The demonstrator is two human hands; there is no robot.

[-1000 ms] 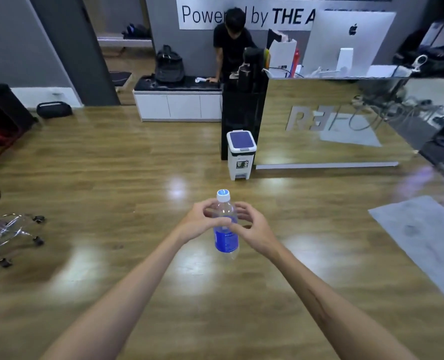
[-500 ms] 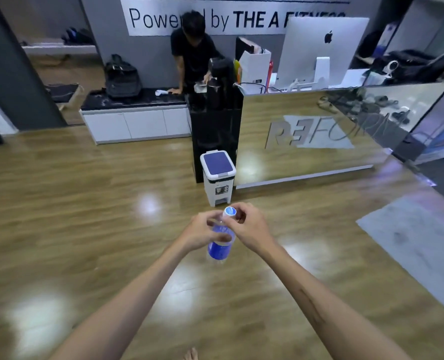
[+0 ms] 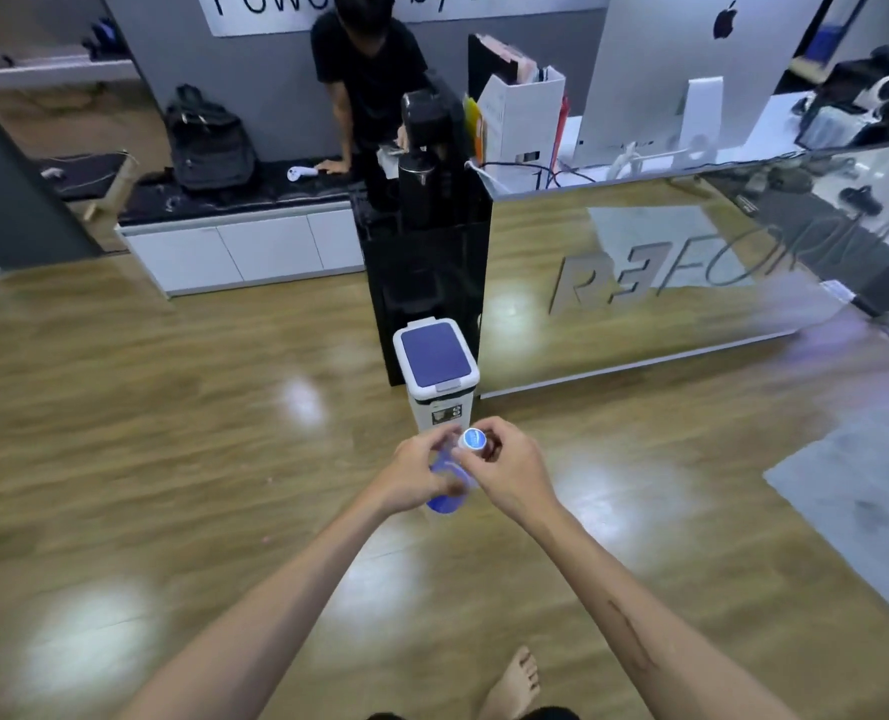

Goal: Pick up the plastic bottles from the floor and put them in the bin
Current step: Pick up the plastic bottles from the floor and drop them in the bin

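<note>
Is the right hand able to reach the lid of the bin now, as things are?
Probably not yet. The right hand is busy: together with the left hand it holds the plastic bottle. The bin stands farther ahead with its lid closed. Nothing lies between them on the floor.

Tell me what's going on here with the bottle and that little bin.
A person is carrying a plastic bottle with a blue label toward the white bin by the dark cabinet. The left hand grips the body, and the right hand is at the neck, beside the cap. The bin's blue lid is shut, so the bottle isn't in yet. Someone else stands behind the counter.
</note>
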